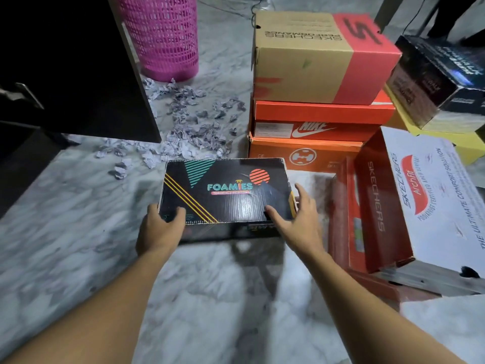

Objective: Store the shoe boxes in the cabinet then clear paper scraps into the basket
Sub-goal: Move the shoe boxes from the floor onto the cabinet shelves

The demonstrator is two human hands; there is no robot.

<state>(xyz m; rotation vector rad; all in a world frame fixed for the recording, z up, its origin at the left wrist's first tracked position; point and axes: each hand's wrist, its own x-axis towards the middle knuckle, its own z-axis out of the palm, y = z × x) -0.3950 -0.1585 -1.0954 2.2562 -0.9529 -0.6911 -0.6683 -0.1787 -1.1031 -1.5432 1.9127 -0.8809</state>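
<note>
My left hand (160, 227) grips the near left corner of the black cardboard Foamies shoe box (225, 190) at centre frame, thumb over the lid. My right hand (296, 222) lies spread at its right end, fingers not closed. I should clamp that end first, then carry it level to the dark cabinet (78, 61) at upper left; whether it already clears the marbled grey floor (78, 219) I cannot tell.

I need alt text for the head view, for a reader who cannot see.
The left hand grips a black Foamies box, the right hand touches it. At right stand stacked shoe boxes; beyond lie paper scraps and a pink basket.
</note>
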